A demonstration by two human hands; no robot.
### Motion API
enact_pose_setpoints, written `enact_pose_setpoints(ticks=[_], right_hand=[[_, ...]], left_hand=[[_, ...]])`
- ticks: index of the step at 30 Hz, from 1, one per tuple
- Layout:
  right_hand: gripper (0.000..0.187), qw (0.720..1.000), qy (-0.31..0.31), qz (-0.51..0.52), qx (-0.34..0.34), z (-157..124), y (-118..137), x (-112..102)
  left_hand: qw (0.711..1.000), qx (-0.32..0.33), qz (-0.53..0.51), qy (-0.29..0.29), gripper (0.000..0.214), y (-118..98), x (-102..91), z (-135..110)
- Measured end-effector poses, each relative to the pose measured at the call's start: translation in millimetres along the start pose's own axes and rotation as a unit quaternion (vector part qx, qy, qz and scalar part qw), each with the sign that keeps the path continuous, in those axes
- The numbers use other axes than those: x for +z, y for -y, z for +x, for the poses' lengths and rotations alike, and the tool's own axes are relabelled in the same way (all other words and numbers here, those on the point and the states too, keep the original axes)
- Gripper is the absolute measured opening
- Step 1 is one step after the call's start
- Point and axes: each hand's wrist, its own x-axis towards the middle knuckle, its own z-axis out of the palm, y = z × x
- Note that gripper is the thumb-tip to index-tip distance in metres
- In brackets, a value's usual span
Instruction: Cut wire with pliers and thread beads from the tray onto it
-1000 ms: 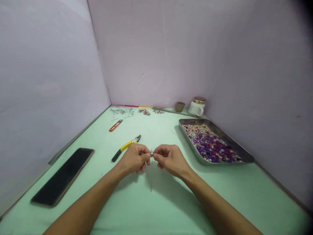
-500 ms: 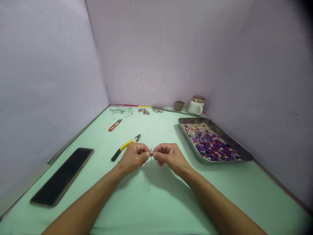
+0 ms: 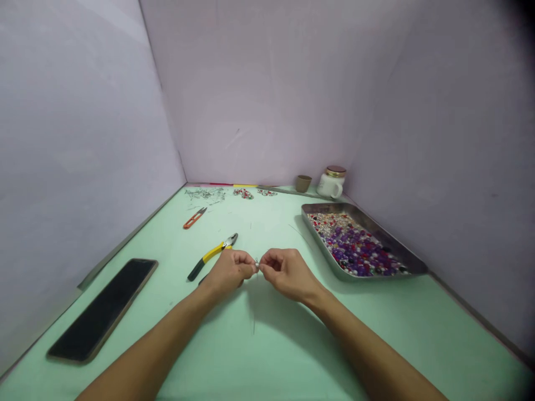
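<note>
My left hand (image 3: 229,272) and my right hand (image 3: 284,271) meet fingertip to fingertip above the middle of the green table (image 3: 267,345). Both are pinched shut around a small pale bead (image 3: 256,263) on a thin wire that hangs down between them. The wire is too fine to follow clearly. Yellow-handled pliers (image 3: 211,255) lie just left of my left hand. A steel tray (image 3: 413,264) full of purple, red and white beads sits to the right of my right hand.
A black phone (image 3: 102,309) lies near the left edge. Orange thread snips (image 3: 194,218) rest farther back, with loose wire pins (image 3: 204,193) and small bead heaps (image 3: 243,193) by the rear wall. A white jar (image 3: 331,182) and brown cup (image 3: 303,183) stand in the corner.
The two hands stay pinched together on the bead and wire. The view has shifted slightly, so everything sits a little lower and to the left in frame.
</note>
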Motion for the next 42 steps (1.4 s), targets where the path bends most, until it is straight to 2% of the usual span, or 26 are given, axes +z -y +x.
enact_pose_setpoints(ticks=[6,8,11,15,21,24,27,30,32,33,34,35,39,42], right_hand=[[0.015,1.000,-0.008,-0.015,0.003,0.9,-1.2,-4.4],[0.016,0.999,-0.010,0.004,0.032,1.2,0.7,-5.4],[0.017,0.992,-0.004,0.058,0.109,2.2,4.7,-6.3],[0.015,0.980,0.035,0.099,0.171,4.1,7.6,-8.5],[0.012,0.973,0.119,0.093,0.174,2.7,5.6,-22.2],[0.012,0.973,0.141,0.046,0.174,-3.3,4.9,-45.0],[0.016,0.982,0.096,0.004,0.163,-5.5,0.5,-85.1],[0.022,0.988,-0.072,-0.053,0.128,5.5,-14.7,-134.2],[0.027,0.961,-0.145,-0.173,0.156,18.3,-33.4,-163.3],[0.032,0.939,-0.146,-0.248,0.190,24.6,-44.9,-174.7],[0.037,0.915,-0.121,-0.315,0.221,30.2,-57.2,-183.2],[0.041,0.908,-0.106,-0.331,0.234,34.6,-69.6,-188.8],[0.047,0.904,-0.043,-0.341,0.253,38.0,-110.1,-188.8],[0.050,0.906,0.006,-0.335,0.258,30.2,-123.2,-183.4]], left_hand=[[1.000,-0.003,-0.014,-0.009,0.013,-0.7,-0.2,0.7],[0.999,-0.007,-0.031,-0.023,0.014,-1.3,0.5,0.8],[0.997,-0.007,-0.068,-0.044,0.014,-1.7,2.1,0.4],[0.989,0.000,-0.136,-0.065,0.014,0.7,2.3,1.0],[0.973,-0.003,-0.211,-0.096,0.015,3.4,-1.1,5.1],[0.968,-0.009,-0.227,-0.107,0.015,2.0,-3.2,6.4],[0.959,-0.004,-0.250,-0.134,0.015,1.1,-7.3,7.1],[0.958,0.006,-0.252,-0.139,0.017,1.5,-10.7,7.9],[0.960,0.012,-0.250,-0.128,0.020,1.4,-10.7,8.4],[0.960,0.015,-0.249,-0.123,0.021,1.1,-10.1,8.5],[0.961,0.017,-0.248,-0.120,0.022,0.7,-9.2,8.5],[0.961,0.017,-0.247,-0.119,0.023,0.3,-8.2,8.4],[0.961,0.000,-0.252,-0.117,0.025,0.5,-5.6,8.8],[0.959,-0.017,-0.258,-0.113,0.024,0.9,-5.2,9.3]])
